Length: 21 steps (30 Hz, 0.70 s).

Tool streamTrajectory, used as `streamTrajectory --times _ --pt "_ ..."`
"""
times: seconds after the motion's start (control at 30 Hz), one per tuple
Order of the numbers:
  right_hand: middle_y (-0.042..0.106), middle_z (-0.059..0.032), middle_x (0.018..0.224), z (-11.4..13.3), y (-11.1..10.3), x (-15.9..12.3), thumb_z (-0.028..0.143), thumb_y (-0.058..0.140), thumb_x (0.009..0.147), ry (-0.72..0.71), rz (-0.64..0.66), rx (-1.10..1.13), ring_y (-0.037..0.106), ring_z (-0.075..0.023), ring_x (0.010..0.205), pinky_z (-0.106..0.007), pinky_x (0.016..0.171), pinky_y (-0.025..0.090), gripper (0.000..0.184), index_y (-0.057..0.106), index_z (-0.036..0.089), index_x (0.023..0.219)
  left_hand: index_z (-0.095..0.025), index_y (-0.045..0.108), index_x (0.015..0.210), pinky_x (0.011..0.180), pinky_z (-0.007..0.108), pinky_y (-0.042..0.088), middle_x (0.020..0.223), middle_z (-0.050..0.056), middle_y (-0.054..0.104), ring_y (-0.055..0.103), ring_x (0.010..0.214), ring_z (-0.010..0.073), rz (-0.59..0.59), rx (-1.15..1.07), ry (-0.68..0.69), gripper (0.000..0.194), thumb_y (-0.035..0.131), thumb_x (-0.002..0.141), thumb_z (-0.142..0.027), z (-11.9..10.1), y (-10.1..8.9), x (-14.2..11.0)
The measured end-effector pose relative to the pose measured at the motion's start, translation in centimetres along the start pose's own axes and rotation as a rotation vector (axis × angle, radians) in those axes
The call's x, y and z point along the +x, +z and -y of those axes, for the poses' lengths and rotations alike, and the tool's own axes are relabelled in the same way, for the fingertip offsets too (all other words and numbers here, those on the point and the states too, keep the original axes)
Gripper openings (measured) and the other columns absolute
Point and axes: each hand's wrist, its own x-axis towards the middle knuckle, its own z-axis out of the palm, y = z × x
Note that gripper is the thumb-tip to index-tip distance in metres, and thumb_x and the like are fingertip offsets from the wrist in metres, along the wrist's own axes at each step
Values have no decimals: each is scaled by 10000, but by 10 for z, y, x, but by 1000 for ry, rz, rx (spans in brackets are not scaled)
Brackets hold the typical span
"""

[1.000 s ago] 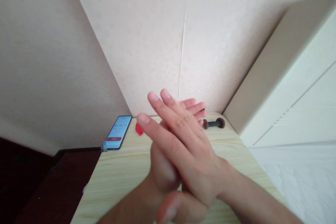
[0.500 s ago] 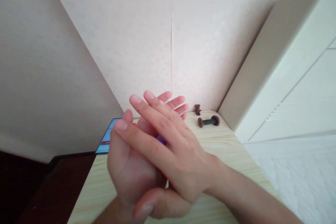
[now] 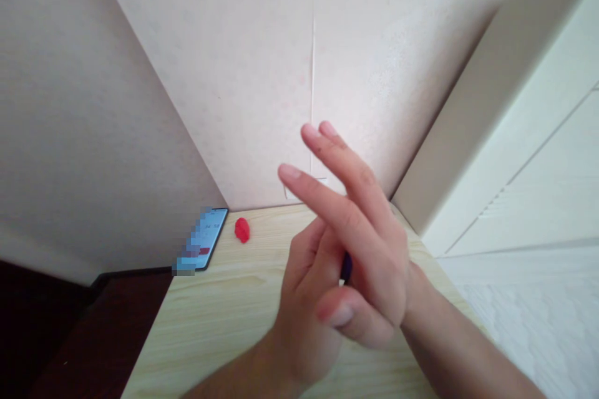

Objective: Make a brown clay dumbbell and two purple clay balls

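My left hand [image 3: 304, 305] and my right hand [image 3: 374, 249] are pressed together above the table, right of its middle. A dark purple lump [image 3: 346, 268] shows in the small gap between them; most of it is hidden, and its material I cannot make out. The right hand lies across the left with its fingers stretched to the upper left and its thumb in front. The left hand's fingers look bent and are partly covered by the right. A crumpled red lump [image 3: 242, 230] rests on the table to the left of both hands.
Beside the red lump, a phone or tablet with a lit blue screen [image 3: 206, 240] lies at the table's left back corner. The pale wood table [image 3: 210, 318] meets a wall behind. A white cabinet [image 3: 524, 156] and a white quilted surface [image 3: 538, 318] are on the right.
Both hands have shifted right and turned, uncovering the red lump. The left fingers, spread before, now look bent. A brown dumbbell shape and a small brown figure are now out of sight behind the hands.
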Motion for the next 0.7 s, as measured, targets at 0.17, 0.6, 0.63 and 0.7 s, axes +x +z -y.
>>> streamTrajectory --times 0.17,0.6,0.63,0.7 --pt "397 -45 1593 -19 -5 5 626 283 996 -36 -47 -49 322 -358 1520 -637 1229 242 647 428 270 1517 -354 545 1436 1196 520 368 1399 14 647 431 1453 330 66 -85 -40 560 610 880 -365 3 10 -3" --pt "352 -124 1618 -18 10 0 644 270 997 -70 45 -16 267 -381 1538 -643 1218 276 706 388 197 1531 -323 760 988 1057 368 529 1179 -18 741 557 1349 226 19 -234 -43 347 414 982 -313 -7 13 -10" --pt "358 -129 1613 -16 11 0 644 271 999 -74 53 -4 270 -381 1537 -646 1214 282 707 390 190 1528 -340 759 972 1052 381 534 1159 -19 745 558 1347 229 7 -214 -43 366 395 997 -352 -6 12 -10" --pt "364 -135 1610 -11 13 -1 642 276 1000 -84 73 21 275 -377 1536 -645 1210 291 706 391 183 1523 -366 750 980 1081 407 517 1151 -24 743 551 1351 234 -3 -164 1 339 416 1000 -416 -1 8 -9"
